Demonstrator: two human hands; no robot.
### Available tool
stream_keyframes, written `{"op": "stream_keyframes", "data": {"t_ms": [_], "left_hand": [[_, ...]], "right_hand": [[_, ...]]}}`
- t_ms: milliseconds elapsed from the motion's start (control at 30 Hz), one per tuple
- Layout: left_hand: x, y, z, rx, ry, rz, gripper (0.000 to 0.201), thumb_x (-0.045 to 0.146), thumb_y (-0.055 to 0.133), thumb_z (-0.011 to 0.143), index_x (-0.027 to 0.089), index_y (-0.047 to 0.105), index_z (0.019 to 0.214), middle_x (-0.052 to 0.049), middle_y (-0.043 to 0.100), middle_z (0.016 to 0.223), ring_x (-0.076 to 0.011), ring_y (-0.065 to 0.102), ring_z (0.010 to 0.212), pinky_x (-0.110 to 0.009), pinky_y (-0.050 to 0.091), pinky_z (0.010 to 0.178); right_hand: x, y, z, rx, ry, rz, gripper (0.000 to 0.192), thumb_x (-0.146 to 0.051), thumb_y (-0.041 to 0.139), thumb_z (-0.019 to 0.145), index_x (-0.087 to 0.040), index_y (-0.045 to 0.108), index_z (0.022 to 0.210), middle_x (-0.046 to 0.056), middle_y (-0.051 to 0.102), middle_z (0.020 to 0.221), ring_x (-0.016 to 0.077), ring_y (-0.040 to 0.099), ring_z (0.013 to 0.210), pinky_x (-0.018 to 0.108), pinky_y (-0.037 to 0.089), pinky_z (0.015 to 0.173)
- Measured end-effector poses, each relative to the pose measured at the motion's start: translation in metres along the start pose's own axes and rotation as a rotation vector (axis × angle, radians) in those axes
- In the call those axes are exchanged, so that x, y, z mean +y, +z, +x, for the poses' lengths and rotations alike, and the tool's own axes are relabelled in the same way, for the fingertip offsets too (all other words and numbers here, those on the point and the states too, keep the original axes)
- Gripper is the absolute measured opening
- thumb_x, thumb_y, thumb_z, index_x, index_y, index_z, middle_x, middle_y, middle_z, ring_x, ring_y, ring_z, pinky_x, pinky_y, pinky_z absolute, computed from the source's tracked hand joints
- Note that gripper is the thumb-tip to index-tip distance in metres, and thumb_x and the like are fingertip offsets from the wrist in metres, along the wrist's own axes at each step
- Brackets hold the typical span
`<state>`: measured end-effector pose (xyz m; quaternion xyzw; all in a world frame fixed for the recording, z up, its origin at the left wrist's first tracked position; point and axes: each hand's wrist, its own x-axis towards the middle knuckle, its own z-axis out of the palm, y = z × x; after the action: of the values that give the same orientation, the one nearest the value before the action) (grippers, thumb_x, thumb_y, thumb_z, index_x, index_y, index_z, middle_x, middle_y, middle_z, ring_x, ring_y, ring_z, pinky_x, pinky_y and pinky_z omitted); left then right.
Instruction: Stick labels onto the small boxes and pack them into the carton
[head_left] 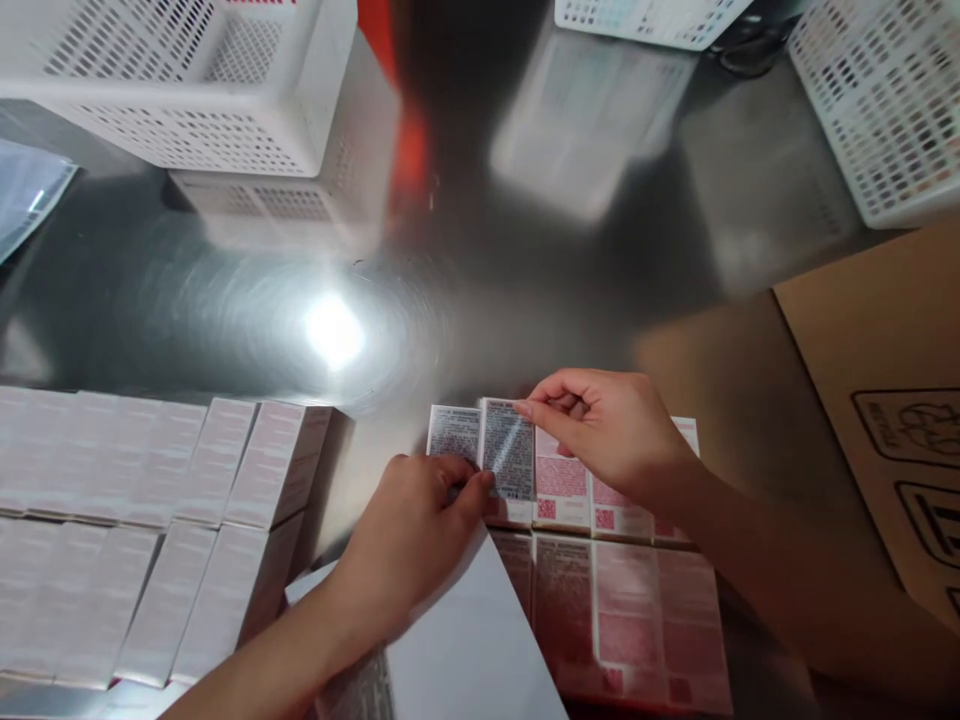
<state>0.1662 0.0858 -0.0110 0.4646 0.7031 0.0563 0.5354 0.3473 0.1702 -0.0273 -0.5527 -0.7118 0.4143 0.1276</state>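
So the label [511, 455] is right between my hands, lying over the upward face of the second box [508, 514] from the left in the back row. It's a dark block of tiny print with a shiny streak across it, too small to read.

My right hand [619, 425] is just up and to the right of it, thumb and forefinger pinched narrow on the label's top right corner. My left hand [420, 520] is down on the other side, thumb tip at the lower left edge and the forefinger close by; can't tell if those two are really gripping it.

The box to the left [454, 428] has similar dark print, partly behind my left fingers. Off to the right, partly under my right hand, are pink boxes [562, 480], and a second row [630, 620] sits nearer me, in shade. There's a white sheet [472, 640] under my left hand.

Further out: a big block of pale boxes [262, 460] to my left, a carton [847, 350] to my right, and white baskets [289, 125] along the far side of the shiny metal table [487, 310].
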Motion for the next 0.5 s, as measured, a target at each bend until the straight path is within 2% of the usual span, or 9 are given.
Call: {"op": "stream_keyframes", "data": {"t_ms": [333,500], "left_hand": [[-0.0008,0.0016,0.0008,0.016,0.016,-0.029,0.039,0.037,0.049,0.088,0.018,0.059,0.055,0.003,0.056,0.049,-0.0091,0.041,0.047,-0.024,0.025,0.047],[-0.0007,0.0009,0.0000,0.017,0.019,-0.028,0.038,0.036,0.049,0.088,0.018,0.062,0.057,0.004,0.056,0.050,-0.0089,0.042,0.047,-0.024,0.025,0.047]], "right_hand": [[0.0007,0.0007,-0.0004,0.016,-0.036,-0.026,0.023,-0.044,0.066,0.085,-0.024,0.072,0.074,-0.004,0.064,0.056,0.0111,0.058,0.053,0.023,0.040,0.052],[0.0009,0.0011,-0.0003,0.027,-0.050,-0.045,0.022,-0.042,0.066,0.085,-0.025,0.071,0.073,-0.004,0.064,0.056,0.0105,0.057,0.053,0.023,0.040,0.052]]}}
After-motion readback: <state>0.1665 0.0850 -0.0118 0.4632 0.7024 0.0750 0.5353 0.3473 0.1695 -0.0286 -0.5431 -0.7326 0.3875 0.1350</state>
